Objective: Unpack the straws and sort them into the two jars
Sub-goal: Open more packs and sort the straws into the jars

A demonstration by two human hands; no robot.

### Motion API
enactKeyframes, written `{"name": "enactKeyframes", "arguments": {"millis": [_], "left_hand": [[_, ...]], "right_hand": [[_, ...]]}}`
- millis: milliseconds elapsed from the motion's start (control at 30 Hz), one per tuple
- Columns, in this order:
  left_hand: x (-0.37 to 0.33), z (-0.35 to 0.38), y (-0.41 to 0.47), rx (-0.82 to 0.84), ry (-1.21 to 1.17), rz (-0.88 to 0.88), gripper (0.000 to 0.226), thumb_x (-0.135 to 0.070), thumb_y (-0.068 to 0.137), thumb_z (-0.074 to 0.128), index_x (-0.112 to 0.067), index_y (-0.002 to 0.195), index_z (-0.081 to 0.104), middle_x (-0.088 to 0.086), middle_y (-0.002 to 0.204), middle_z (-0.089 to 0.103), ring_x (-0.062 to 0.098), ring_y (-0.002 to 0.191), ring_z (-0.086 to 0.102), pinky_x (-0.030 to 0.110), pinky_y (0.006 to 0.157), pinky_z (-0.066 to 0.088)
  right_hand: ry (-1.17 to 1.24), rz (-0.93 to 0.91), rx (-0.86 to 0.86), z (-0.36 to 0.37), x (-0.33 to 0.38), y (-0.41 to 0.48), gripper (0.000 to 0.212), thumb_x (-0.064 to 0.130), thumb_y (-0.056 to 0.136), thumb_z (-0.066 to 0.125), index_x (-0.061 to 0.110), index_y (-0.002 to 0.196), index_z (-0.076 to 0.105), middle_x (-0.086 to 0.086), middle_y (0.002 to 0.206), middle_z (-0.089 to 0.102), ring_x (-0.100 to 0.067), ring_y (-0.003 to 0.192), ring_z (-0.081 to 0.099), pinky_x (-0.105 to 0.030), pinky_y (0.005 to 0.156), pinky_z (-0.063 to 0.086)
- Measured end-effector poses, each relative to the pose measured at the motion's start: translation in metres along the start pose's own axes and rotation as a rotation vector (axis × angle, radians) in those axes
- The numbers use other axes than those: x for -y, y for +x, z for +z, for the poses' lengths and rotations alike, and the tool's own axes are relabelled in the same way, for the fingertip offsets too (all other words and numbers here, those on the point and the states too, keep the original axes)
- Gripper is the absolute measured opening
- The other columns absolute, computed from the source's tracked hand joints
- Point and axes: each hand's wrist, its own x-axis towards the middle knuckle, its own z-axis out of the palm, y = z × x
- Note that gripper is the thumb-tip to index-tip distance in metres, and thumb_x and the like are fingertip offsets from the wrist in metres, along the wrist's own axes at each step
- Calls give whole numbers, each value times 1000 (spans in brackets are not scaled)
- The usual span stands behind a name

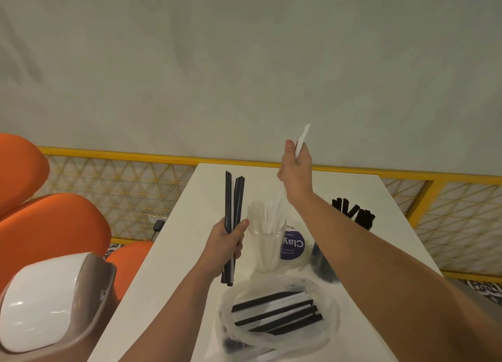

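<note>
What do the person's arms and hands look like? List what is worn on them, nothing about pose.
Both are bare. The left forearm and right forearm show no sleeve up to the frame edge. The left hand and right hand wear no gloves. No watch, bracelet or ring shows on either side, and no markings are visible.

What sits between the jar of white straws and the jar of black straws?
In the head view, a round purple disc printed "Clay" lies between the white-straw jar and the black-straw jar.
</note>
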Motion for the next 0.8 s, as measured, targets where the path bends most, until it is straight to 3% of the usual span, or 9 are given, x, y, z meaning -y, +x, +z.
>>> {"name": "enactKeyframes", "arguments": {"millis": [100, 200, 333, 467, 600, 800], "left_hand": [[0, 0, 1, -3, 5, 3, 21, -27, 92, 58, -12, 83, 46, 0, 57, 43, 13, 45, 39, 24, 45, 38], [1, -1, 3, -7, -9, -7, 22, -27, 92, 59, -11, 84, 47, 1, 59, 44, 14, 46, 39, 25, 46, 39], [2, -2, 5, -19, -12, -9, 23, -28, 91, 59, -10, 85, 47, 3, 60, 45, 15, 47, 39, 27, 47, 40], [2, 0, 6, -14, -2, -3, 22, -29, 92, 58, -11, 85, 48, 3, 61, 46, 15, 48, 40, 26, 48, 41], [3, 3, 6, -11, 5, -3, 23, -29, 91, 58, -10, 87, 48, 3, 60, 46, 14, 47, 41, 25, 48, 42], [4, 4, 7, -15, 7, -8, 22, -29, 91, 58, -12, 85, 47, 4, 61, 47, 14, 48, 42, 26, 49, 42]], "right_hand": [[-116, -109, -19, 8, -8, 0, 19, 31, 100, 36, 24, 83, 42, 5, 61, 33, -7, 48, 30, -23, 46, 32], [-169, -151, -49, 10, -15, 2, 18, 29, 101, 34, 15, 94, 42, 5, 62, 38, -11, 51, 36, -28, 52, 38], [-161, -137, -25, 7, -25, -4, 16, 24, 101, 33, 11, 99, 43, 1, 56, 41, -6, 42, 42, -15, 46, 43], [-173, -147, 66, 6, -36, -13, 15, 24, 101, 33, 13, 101, 44, 3, 54, 44, -4, 42, 46, -16, 52, 47], [-161, -173, 123, 7, -29, -17, 17, 25, 101, 33, 11, 97, 43, 1, 56, 41, -6, 44, 41, -19, 49, 44], [-116, -208, 276, 13, -18, -25, 14, 25, 100, 34, 22, 89, 42, -3, 58, 35, -13, 50, 34, -22, 45, 35]]}}
